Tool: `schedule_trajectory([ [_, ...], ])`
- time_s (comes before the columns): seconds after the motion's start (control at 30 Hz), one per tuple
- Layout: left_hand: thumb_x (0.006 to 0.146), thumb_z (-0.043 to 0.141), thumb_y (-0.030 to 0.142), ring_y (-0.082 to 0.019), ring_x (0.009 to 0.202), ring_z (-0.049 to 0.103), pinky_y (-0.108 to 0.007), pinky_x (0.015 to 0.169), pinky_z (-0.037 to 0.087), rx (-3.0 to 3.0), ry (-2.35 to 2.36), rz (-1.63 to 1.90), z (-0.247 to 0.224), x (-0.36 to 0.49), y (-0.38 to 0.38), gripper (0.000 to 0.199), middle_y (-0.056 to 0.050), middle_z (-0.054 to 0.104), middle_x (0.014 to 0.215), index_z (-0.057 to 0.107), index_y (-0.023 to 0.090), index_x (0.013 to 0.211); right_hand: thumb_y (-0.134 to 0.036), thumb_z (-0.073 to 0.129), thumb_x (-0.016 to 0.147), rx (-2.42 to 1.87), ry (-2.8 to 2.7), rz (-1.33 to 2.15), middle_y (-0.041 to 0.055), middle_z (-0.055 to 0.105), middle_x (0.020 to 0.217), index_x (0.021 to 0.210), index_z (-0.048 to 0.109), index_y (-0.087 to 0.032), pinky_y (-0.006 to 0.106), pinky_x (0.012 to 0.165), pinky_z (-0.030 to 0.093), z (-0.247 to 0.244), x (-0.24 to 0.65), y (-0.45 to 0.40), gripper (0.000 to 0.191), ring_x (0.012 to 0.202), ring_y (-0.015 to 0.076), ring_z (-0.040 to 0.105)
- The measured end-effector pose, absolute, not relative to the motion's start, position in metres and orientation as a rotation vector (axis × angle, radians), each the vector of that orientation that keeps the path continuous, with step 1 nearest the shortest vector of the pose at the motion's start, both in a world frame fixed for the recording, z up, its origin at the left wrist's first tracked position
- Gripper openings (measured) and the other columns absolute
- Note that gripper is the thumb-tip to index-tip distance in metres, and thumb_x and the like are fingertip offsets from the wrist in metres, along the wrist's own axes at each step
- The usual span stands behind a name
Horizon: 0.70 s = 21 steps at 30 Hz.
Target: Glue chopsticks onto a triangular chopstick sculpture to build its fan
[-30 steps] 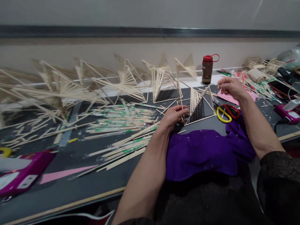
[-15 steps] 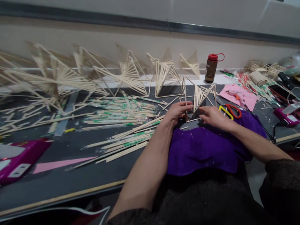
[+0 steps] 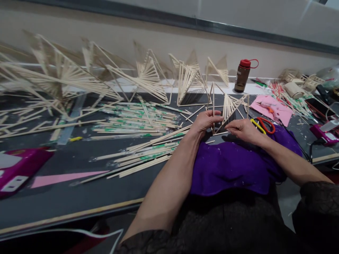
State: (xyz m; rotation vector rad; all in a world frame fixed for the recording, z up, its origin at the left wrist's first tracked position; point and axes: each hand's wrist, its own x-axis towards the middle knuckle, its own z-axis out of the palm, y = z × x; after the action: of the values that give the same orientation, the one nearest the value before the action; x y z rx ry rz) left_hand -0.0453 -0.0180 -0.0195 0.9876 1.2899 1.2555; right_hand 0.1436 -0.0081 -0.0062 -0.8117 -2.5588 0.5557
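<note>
A small model of thin wooden sticks (image 3: 228,107), with a fan of sticks between upright corners, stands on the dark table between my hands. My left hand (image 3: 206,121) grips its left corner, thumb and fingers closed around an upright stick. Close to the base on the near side, my right hand (image 3: 243,129) is pinched; whatever lies between its fingertips is too small to make out. Below both hands a purple cloth (image 3: 230,169) spreads over the table edge.
Loose wrapped chopsticks (image 3: 137,120) lie to the left, with larger stick models (image 3: 148,77) behind. A red-capped bottle (image 3: 242,76) stands at the back. Scissors (image 3: 266,126), a glue gun (image 3: 270,107) on pink paper and a magenta device (image 3: 324,134) are rightward.
My right hand's fingers have closed from slightly apart into a pinch near the model's base. My left hand stays at the left corner. The view has shifted slightly.
</note>
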Motion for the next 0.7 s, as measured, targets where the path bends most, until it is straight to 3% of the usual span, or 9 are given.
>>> schedule_trajectory([
  [0.23,0.050,0.079,0.024,-0.010,0.060,0.054,-0.025,0.057,0.031,1.031,1.326,1.231,-0.018,-0.044,-0.018,0.035,0.000,0.066,0.067,0.068,0.014,0.082,-0.020,0.052,0.091,-0.519,-2.643,0.490,0.0066,0.073,0.092,0.099,0.073,-0.018,0.025,0.073,0.048,-0.006,0.147,-0.012,0.022,0.081,0.0141,0.067],
  [0.4,0.052,0.079,0.028,-0.011,0.059,0.053,-0.026,0.057,0.032,1.028,1.328,1.237,-0.016,-0.044,-0.021,0.034,0.001,0.065,0.065,0.068,0.015,0.082,-0.021,0.058,0.090,-0.177,-2.475,0.702,0.0014,0.070,0.078,0.098,0.073,-0.018,0.019,0.061,0.048,0.028,0.152,-0.039,0.017,0.064,0.0076,0.063],
  [0.5,0.057,0.077,0.030,-0.012,0.064,0.058,-0.026,0.060,0.034,1.002,1.338,1.232,-0.013,-0.045,-0.023,0.032,-0.001,0.068,0.068,0.068,0.016,0.084,-0.020,0.063,0.088,-0.187,-2.178,0.907,-0.0020,0.068,0.072,0.099,0.075,-0.022,0.017,0.049,0.045,0.057,0.165,-0.046,0.017,0.053,0.0047,0.059],
  [0.7,0.061,0.075,0.032,-0.014,0.072,0.061,-0.027,0.063,0.038,1.007,1.360,1.235,-0.009,-0.048,-0.027,0.031,-0.004,0.072,0.076,0.069,0.017,0.088,-0.027,0.075,0.077,-0.406,-1.753,0.755,-0.0040,0.062,0.055,0.086,0.077,-0.024,0.020,0.037,0.035,0.100,0.196,-0.008,0.009,0.042,0.0055,0.049],
])
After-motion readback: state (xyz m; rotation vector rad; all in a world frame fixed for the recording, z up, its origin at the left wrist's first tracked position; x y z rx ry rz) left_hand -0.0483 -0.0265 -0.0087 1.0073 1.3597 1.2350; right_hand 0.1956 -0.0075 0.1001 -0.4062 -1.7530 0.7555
